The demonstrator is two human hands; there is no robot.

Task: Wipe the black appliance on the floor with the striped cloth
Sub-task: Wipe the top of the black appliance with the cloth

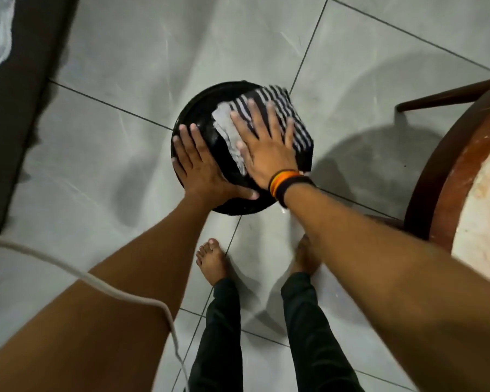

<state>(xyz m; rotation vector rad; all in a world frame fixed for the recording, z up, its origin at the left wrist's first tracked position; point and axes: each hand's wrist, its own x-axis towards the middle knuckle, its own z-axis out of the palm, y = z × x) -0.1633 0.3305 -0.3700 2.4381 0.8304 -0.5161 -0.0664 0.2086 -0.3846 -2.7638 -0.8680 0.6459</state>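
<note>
A round black appliance [207,108] sits on the grey tiled floor in the middle of the view. A black-and-white striped cloth [277,108] lies folded over its top right part. My right hand [266,145] presses flat on the cloth with fingers spread; coloured bands circle that wrist. My left hand [201,168] rests flat on the appliance's left side, fingers apart and thumb along the near rim, holding nothing.
A wooden chair [447,176] with a worn seat stands at the right, close to the appliance. A dark strip of furniture [17,108] runs along the left. A white cable [102,284] crosses the lower left. My bare feet [212,261] stand just behind the appliance.
</note>
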